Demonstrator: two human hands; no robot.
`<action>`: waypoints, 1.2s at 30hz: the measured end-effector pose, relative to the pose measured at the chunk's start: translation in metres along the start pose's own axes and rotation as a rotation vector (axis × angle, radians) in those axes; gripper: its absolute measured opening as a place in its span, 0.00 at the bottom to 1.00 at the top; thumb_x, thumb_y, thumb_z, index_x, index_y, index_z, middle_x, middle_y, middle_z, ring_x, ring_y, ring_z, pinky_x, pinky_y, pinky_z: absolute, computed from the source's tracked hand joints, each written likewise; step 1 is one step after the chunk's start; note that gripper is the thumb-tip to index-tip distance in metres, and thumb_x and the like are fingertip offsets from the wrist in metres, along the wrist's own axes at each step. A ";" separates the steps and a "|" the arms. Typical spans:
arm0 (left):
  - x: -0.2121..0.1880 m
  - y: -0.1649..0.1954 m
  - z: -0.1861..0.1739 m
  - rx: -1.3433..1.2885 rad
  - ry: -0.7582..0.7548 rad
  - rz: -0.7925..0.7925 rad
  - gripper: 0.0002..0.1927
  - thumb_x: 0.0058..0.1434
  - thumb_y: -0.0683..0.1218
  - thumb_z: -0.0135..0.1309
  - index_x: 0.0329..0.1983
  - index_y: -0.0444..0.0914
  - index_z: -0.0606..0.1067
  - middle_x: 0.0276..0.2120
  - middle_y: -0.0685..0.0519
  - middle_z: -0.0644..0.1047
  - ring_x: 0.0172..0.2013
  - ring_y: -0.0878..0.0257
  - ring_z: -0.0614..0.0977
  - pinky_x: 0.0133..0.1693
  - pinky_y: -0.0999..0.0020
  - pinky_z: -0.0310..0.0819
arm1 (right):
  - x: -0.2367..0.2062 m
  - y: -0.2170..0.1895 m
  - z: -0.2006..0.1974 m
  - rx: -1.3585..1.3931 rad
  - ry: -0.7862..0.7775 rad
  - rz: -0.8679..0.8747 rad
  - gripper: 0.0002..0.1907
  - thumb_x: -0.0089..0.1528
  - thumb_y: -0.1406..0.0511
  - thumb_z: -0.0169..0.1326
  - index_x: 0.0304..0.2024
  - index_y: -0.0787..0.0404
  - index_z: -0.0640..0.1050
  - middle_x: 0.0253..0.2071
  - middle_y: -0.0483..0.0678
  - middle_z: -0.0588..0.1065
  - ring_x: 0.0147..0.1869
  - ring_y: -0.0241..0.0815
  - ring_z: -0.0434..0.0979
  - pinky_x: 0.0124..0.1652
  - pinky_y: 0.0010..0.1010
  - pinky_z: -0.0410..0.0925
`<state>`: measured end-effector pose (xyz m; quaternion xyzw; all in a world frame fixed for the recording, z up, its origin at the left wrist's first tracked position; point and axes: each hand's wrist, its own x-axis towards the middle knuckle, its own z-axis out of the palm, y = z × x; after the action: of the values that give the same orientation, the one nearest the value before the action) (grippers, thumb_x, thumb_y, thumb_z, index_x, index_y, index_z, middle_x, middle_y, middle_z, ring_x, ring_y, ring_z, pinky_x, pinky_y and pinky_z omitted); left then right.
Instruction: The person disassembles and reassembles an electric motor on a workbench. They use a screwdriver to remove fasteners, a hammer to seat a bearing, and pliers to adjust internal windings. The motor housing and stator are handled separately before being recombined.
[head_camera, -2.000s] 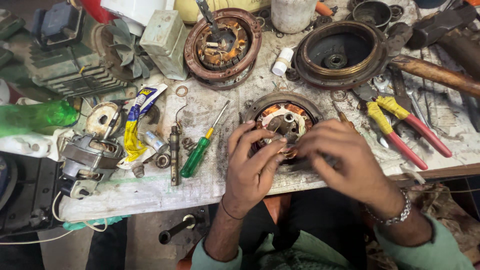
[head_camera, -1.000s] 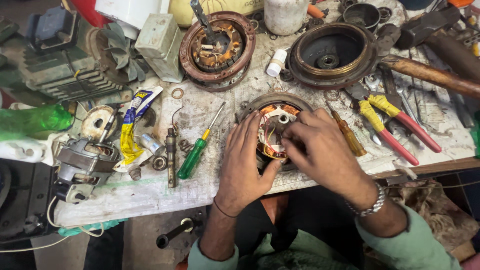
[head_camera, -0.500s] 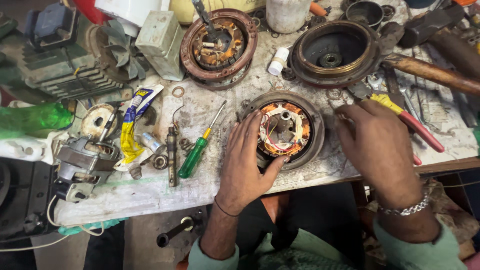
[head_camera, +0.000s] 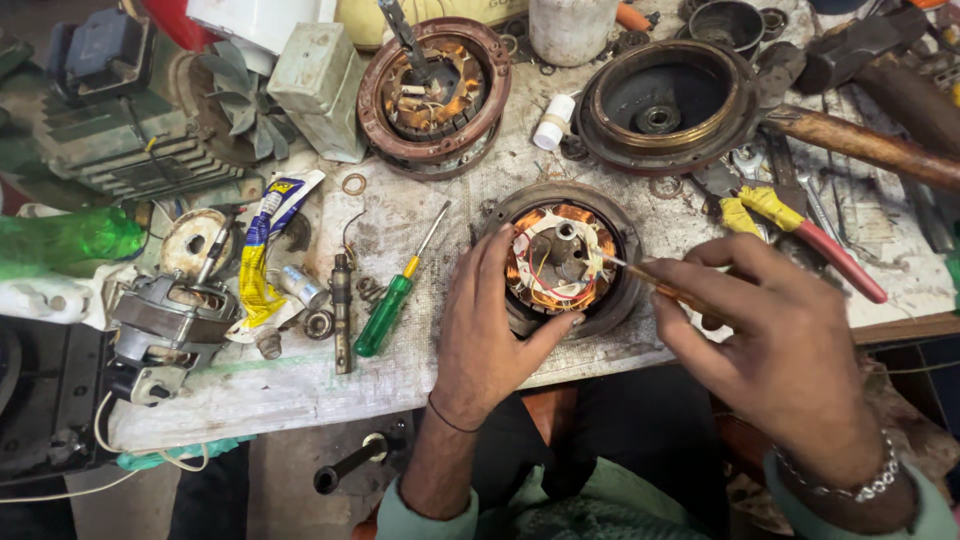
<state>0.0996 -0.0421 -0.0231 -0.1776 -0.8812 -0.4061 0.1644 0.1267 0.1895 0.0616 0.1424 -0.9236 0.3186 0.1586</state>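
A round motor stator with copper windings lies near the front edge of a worn workbench. My left hand grips its near left rim, the thumb along the front edge. My right hand holds a thin orange-handled tool, and the metal tip touches the windings on the stator's right side. A bracelet is on my right wrist.
A green-handled screwdriver and a metal shaft lie left of the stator. Pliers with yellow and red grips lie to the right. Behind are another wound stator, a round housing, a white jar and a small motor.
My right hand left the stator, went right to the tools, and is back holding the thin orange-handled tool against the windings. My left hand stayed on the stator's rim.
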 end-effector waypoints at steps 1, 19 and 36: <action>0.001 0.000 0.000 0.006 0.014 0.020 0.54 0.52 0.56 0.72 0.73 0.31 0.57 0.68 0.35 0.66 0.68 0.40 0.68 0.68 0.49 0.61 | 0.000 -0.002 0.002 -0.017 -0.006 0.011 0.16 0.55 0.67 0.64 0.46 0.61 0.84 0.39 0.49 0.79 0.32 0.39 0.82 0.31 0.27 0.74; 0.011 0.019 -0.007 0.212 -0.010 -0.001 0.38 0.45 0.57 0.73 0.60 0.41 0.76 0.53 0.41 0.68 0.54 0.44 0.68 0.56 0.50 0.66 | -0.016 -0.013 0.064 0.167 0.056 0.077 0.16 0.68 0.69 0.50 0.58 0.67 0.77 0.33 0.54 0.75 0.30 0.46 0.76 0.32 0.34 0.69; 0.012 0.015 -0.004 0.152 0.016 -0.028 0.34 0.46 0.55 0.72 0.56 0.39 0.79 0.52 0.42 0.68 0.54 0.46 0.70 0.56 0.51 0.66 | -0.038 -0.025 0.125 1.349 0.187 0.460 0.19 0.70 0.67 0.44 0.62 0.62 0.61 0.39 0.51 0.67 0.19 0.30 0.63 0.13 0.19 0.57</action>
<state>0.0965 -0.0335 -0.0058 -0.1489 -0.9106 -0.3416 0.1787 0.1446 0.0974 -0.0331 -0.0168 -0.5149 0.8560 0.0435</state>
